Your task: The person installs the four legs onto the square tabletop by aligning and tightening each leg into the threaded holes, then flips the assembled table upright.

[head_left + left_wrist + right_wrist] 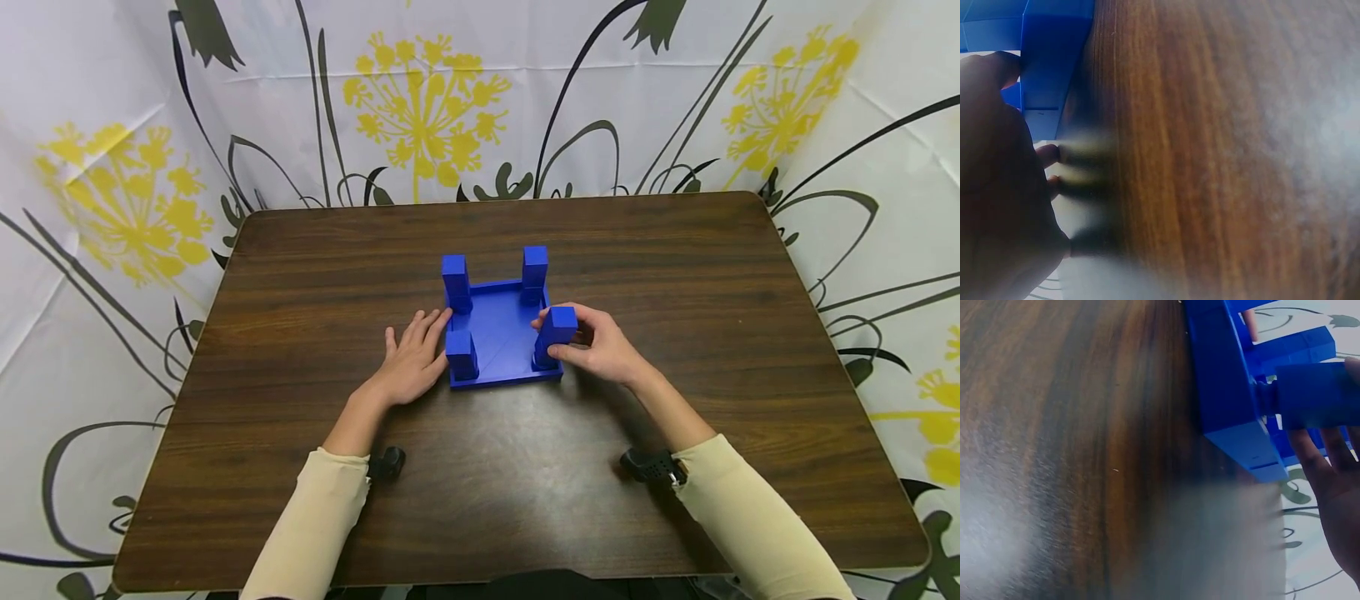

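A blue square tray-like base with a low rim lies on the table, a blue block-shaped leg standing at each corner. My right hand grips the front right leg between thumb and fingers. That leg leans slightly, and in the right wrist view a narrow neck shows between the leg and the base. Along the base's left side lies my left hand, fingers extended and touching the rim beside the front left leg. The back left leg and back right leg stand upright, untouched.
The brown wood-grain table extends around the base on all sides. Behind it hangs a white curtain with yellow flowers and dark stems. A dark band with a camera sits on the left wrist, another dark device on the right.
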